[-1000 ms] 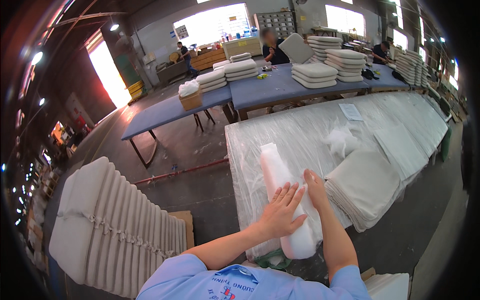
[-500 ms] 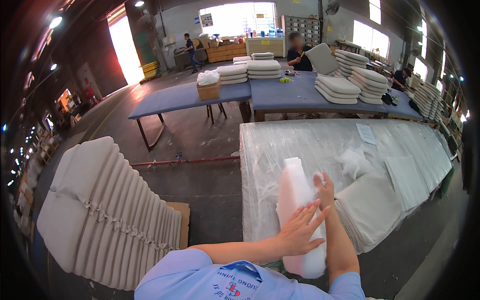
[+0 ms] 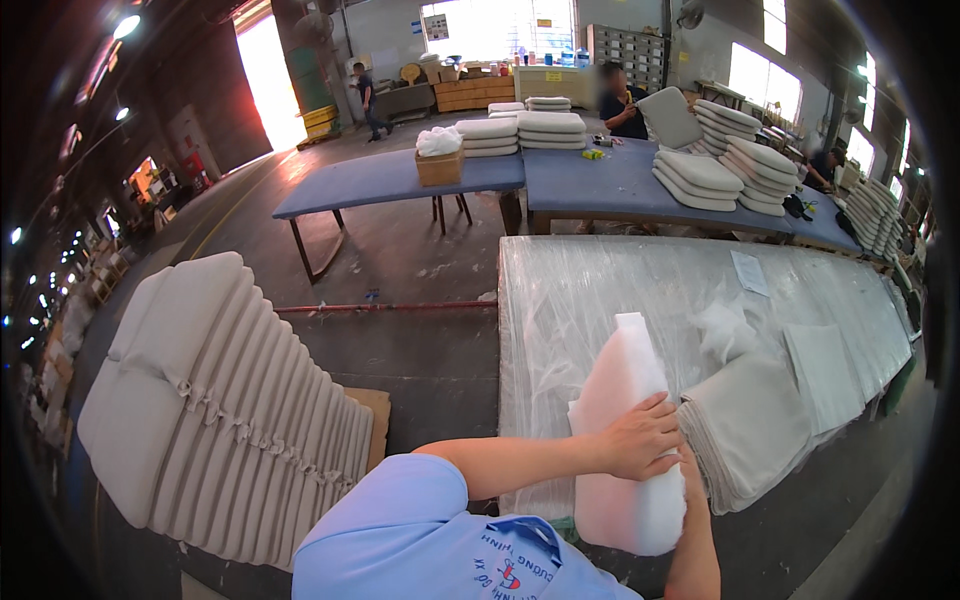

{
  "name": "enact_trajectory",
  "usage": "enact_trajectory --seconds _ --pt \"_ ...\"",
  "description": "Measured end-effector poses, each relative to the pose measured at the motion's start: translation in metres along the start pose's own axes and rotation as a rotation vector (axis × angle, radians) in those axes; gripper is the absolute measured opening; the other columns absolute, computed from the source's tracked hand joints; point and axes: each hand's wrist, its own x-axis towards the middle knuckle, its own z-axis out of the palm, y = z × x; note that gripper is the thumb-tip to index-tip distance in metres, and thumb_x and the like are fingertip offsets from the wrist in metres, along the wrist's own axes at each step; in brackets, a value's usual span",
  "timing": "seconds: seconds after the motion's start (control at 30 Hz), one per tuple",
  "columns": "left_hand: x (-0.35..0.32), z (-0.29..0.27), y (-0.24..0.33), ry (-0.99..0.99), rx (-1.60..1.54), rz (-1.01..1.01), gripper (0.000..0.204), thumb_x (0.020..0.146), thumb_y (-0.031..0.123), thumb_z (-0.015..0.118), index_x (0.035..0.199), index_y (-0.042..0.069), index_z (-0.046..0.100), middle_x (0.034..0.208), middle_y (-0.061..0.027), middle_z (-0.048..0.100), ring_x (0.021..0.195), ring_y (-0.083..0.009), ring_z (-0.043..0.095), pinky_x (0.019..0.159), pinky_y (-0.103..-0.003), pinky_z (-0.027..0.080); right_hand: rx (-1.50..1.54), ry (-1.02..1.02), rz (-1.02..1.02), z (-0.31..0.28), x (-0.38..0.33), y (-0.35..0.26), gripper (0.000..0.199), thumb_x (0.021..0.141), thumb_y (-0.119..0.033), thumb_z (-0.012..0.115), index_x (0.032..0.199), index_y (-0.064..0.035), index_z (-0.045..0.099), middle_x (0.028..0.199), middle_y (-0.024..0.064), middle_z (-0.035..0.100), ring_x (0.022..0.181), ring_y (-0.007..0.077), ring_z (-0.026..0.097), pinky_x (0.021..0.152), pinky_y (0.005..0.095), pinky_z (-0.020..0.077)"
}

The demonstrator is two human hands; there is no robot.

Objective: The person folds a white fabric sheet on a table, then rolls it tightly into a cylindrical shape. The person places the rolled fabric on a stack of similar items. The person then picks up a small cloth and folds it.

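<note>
A pinkish foam pad [image 3: 622, 375] wrapped in fluffy white batting stands tilted on edge in front of me, on the plastic-covered surface [image 3: 545, 330]. My left hand [image 3: 642, 440] lies across its upper right side, with the fingers closed over the edge. Close against it, my right hand [image 3: 690, 468] grips the batting along the same edge. Its fingers are partly hidden by the left hand and the pad. To the right of both hands sits a pile of off-white fabric covers [image 3: 750, 420].
A long leaning row of beige cushions [image 3: 230, 400] stands at left. Loose white batting [image 3: 725, 330] and a paper sheet [image 3: 750, 272] lie on the plastic. Beyond, blue tables [image 3: 600, 190] carry cushion stacks [image 3: 697, 180] and a box [image 3: 440, 168]. A co-worker [image 3: 622, 105] stands behind them.
My right hand has come down along the pad's edge from near its upper end. The left hand has gone from lying flat with spread fingers to curling over that edge. The view has shifted slightly.
</note>
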Motion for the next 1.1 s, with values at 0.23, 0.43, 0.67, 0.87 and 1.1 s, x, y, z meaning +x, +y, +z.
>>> enact_trajectory --seconds 0.23,0.43,0.67,0.87,1.1 --pt "0.021 -0.011 -0.003 -0.237 0.123 0.000 0.027 0.088 0.032 0.066 0.083 0.006 0.074 0.085 -0.0116 0.066 0.097 -0.0330 0.064 0.109 -0.049 0.042 0.300 0.435 0.170 -0.081 -0.072 0.036 0.035 0.091 -0.001 0.051 0.124 -0.0077 0.061 0.099 0.0027 0.068 0.076 0.0142 0.068 0.052 0.0279 0.0524" --pt "0.047 -0.009 -0.027 -0.464 0.111 0.110 0.040 0.092 0.041 0.060 0.079 0.006 0.075 0.082 -0.0115 0.070 0.087 -0.0328 0.066 0.092 -0.045 0.047 0.494 0.756 0.298 -0.092 -0.256 0.178 0.045 0.090 0.007 0.045 0.130 -0.0078 0.060 0.106 0.0097 0.069 0.096 0.0248 0.070 0.073 0.0421 0.0628" --pt "0.070 0.015 -0.050 -0.392 0.189 0.258 0.034 0.096 0.039 0.056 0.085 0.012 0.075 0.094 -0.0129 0.073 0.094 -0.0307 0.070 0.087 -0.049 0.052 0.727 0.954 0.609 0.105 -0.366 0.265 0.038 0.086 0.003 0.055 0.121 -0.0093 0.064 0.105 0.0121 0.069 0.091 0.0294 0.071 0.069 0.0514 0.0636" --pt "0.077 0.053 -0.059 -0.442 0.149 0.122 0.053 0.103 0.044 0.045 0.087 0.005 0.077 0.100 -0.0212 0.074 0.095 -0.0425 0.069 0.090 -0.053 0.053 -0.064 0.966 1.008 0.237 -0.360 0.286 0.052 0.077 -0.003 0.066 0.129 -0.0072 0.069 0.117 0.0123 0.074 0.105 0.0271 0.071 0.091 0.0387 0.0553" --pt "0.090 0.071 -0.053 -0.405 0.164 0.197 0.054 0.107 0.045 0.039 0.102 0.003 0.073 0.111 -0.0227 0.070 0.108 -0.0470 0.061 0.095 -0.052 0.047 0.026 1.365 0.816 0.278 -0.310 0.308 0.055 0.075 -0.016 0.079 0.126 -0.0098 0.058 0.114 0.0180 0.071 0.109 0.0360 0.069 0.092 0.0433 0.0527"
